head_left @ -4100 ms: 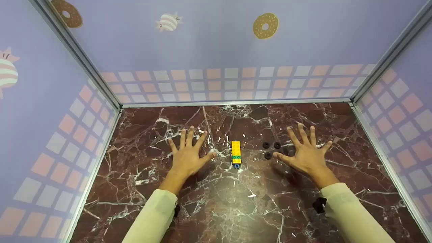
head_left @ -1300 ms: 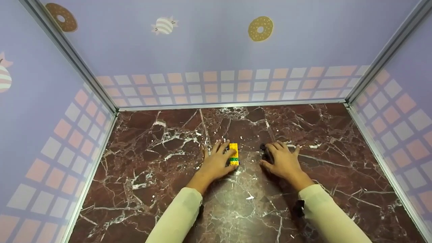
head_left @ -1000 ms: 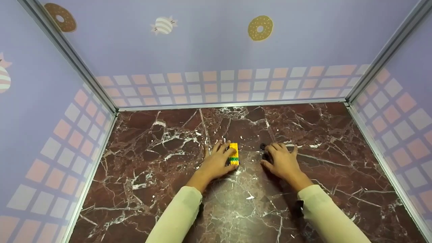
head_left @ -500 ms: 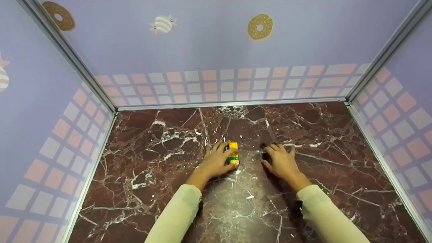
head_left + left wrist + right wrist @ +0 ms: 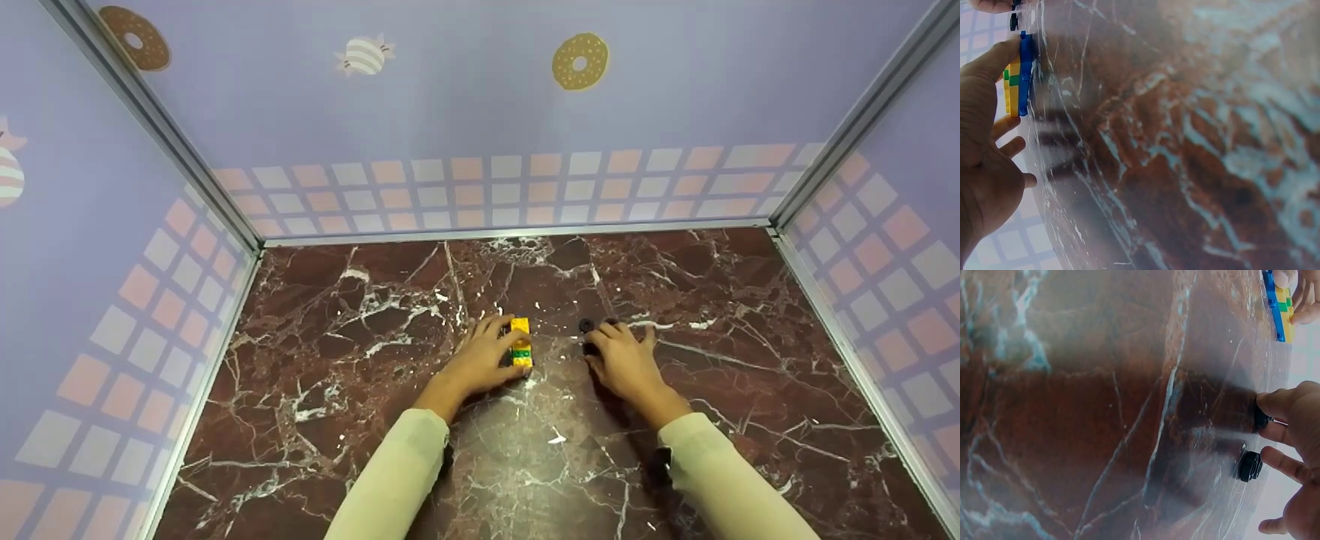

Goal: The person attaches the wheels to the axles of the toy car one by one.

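My left hand (image 5: 480, 360) holds a toy brick car body (image 5: 520, 324) on the table, thumb at its near end and fingers along its far side and top. The body has yellow studded bricks with a green band; its blue base (image 5: 1024, 76) shows in the left wrist view. My right hand (image 5: 626, 364) is low over a group of small black toy wheels. In the right wrist view its thumb and a finger pinch one black wheel (image 5: 1260, 417), while a second wheel (image 5: 1250, 466) sits by another fingertip. Beyond the fingers lies another wheel (image 5: 586, 325).
The dark red marbled table (image 5: 360, 465) carries white veins and small pale flecks. A lilac back wall (image 5: 465, 105) with pink and white squares stands behind it, and patterned side walls (image 5: 97, 247) close in left and right, framed by metal rails.
Both hands, spread flat and apart at first, have moved inward. The left has taken hold of the car body; the right has come over the wheels and its fingers have drawn together on one.
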The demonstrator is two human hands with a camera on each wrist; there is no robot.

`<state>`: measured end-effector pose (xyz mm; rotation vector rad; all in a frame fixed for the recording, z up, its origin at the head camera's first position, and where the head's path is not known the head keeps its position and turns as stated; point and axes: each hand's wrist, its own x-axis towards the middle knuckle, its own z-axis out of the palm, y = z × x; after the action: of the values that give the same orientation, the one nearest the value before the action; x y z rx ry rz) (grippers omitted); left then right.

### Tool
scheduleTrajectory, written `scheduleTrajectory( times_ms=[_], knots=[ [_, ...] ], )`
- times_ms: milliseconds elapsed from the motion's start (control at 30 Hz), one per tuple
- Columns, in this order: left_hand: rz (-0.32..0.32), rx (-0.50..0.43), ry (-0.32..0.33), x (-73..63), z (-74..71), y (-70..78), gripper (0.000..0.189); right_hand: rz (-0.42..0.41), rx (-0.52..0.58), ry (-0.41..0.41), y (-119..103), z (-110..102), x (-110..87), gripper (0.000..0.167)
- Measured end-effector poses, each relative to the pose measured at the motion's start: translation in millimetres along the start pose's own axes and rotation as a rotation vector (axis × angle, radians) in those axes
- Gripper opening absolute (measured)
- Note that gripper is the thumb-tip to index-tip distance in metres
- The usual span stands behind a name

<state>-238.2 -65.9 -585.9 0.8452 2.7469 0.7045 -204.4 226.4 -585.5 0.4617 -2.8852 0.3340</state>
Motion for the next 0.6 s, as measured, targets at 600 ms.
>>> scheduleTrajectory(
  times_ms=[600],
  knots=[
    [0.035,-0.073,0.040,-1.3,-0.5,0.5,0.043,0.011,0.003,-0.020,0.8,-3.9,0.7,0.026]
  ],
)
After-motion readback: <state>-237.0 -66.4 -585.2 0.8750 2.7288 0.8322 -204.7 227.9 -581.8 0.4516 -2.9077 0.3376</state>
